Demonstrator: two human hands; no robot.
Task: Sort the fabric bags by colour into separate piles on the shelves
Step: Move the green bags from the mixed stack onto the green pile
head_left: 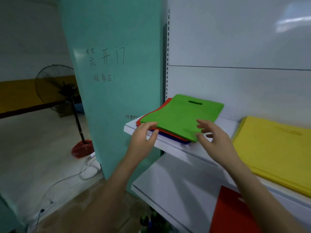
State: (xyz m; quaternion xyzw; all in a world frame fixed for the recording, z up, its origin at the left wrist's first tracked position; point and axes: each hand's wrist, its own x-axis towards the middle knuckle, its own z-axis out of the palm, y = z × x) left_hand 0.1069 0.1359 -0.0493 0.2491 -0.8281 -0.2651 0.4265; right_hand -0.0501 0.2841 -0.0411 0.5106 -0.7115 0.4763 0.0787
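A mixed stack of fabric bags lies at the left end of the upper white shelf (170,145). A green bag (181,115) with a cut-out handle is on top, over a red bag (165,105) and a blue bag (168,135). My left hand (144,133) hovers at the stack's front left corner, fingers loosely spread, holding nothing. My right hand (212,137) is at the green bag's front right corner with spread fingers, holding nothing. A pile of yellow bags (276,148) lies at the right of the same shelf. A red bag (234,212) lies on the lower shelf (176,185).
A teal panel (111,81) with handwritten characters stands just left of the shelving. A standing fan (57,84) with a red-wrapped base and white cables (87,169) are on the floor at left. Dark bottles (151,219) stand under the lower shelf.
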